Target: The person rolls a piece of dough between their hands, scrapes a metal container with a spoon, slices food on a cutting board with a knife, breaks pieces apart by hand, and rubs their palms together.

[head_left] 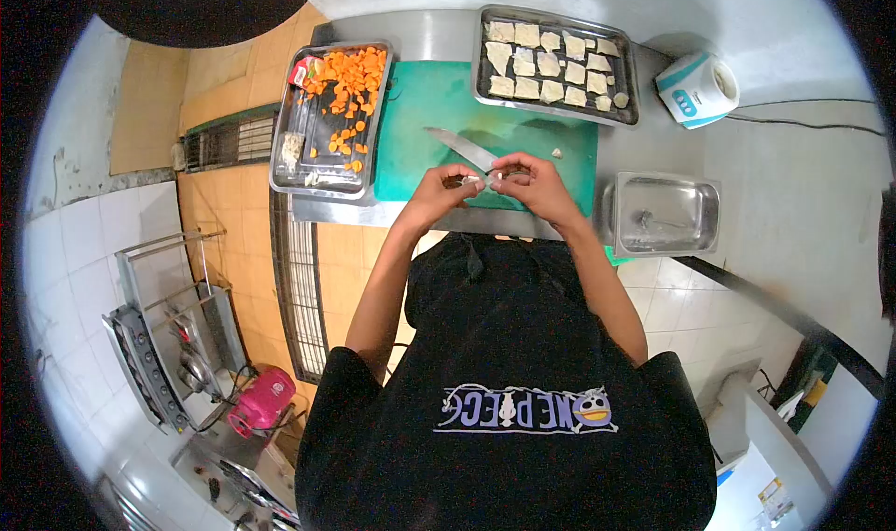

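Note:
My left hand [444,195] and my right hand [534,191] are close together over the near edge of a green cutting board [420,102]. Between the fingertips of both hands is a small whitish piece [482,185] that looks like a garlic clove; my fingers partly cover it. Both hands are closed in a pinch. A knife [461,146] lies on the board just beyond my hands, its blade pointing to the far left and its handle end hidden near my right hand. Another small whitish piece [556,153] rests on the board to the right.
At the left, a metal tray [322,144] holds cut carrots [345,74], a red packet [301,72] and a pale heap [291,151]. A dark tray [481,78] of flat dough pieces stands at the back. On the right are a white-and-teal appliance [691,97] and a steel pan [714,216].

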`<state>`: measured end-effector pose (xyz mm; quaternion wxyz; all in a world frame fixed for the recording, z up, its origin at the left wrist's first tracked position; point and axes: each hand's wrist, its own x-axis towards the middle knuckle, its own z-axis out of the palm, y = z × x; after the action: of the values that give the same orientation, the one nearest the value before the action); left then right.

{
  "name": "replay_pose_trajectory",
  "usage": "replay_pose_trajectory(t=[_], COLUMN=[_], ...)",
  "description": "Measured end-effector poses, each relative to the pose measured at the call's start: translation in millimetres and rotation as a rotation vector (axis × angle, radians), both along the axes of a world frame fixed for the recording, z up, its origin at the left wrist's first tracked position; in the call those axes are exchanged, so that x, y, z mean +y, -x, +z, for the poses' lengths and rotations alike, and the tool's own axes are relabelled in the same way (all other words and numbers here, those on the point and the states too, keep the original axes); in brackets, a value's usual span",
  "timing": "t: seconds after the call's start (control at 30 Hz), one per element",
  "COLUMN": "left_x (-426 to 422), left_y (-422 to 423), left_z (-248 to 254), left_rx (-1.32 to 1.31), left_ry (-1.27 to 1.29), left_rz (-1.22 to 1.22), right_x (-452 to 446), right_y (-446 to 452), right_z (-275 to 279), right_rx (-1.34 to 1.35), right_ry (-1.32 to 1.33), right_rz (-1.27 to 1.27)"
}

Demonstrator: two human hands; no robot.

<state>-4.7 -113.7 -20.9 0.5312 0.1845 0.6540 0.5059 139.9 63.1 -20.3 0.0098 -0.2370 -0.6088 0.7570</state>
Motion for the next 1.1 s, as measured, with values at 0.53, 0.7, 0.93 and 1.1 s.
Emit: replay_pose_trajectory(t=[0.53, 0.7, 0.93, 1.1], left_x=[-13, -12, -11, -16], left_y=[-9, -7, -4, -1], left_z=[-11, -13, -14, -15], left_rx=[-0.358, -0.173, -0.116, -0.230], left_ry=[-0.052, 0.045, 0.054, 0.117], left_rz=[0.301, 0.197, 0.113, 0.112], right_x=[-13, -21, -18, -21], right_y=[4, 8, 15, -3], right_z=[-5, -3, 3, 7], right_rx=[-0.020, 0.005, -0.001, -0.226], right_ry=[-0.008, -0.136, -0.234, -0.775], right_rz=[0.003, 0.020, 0.102, 0.035])
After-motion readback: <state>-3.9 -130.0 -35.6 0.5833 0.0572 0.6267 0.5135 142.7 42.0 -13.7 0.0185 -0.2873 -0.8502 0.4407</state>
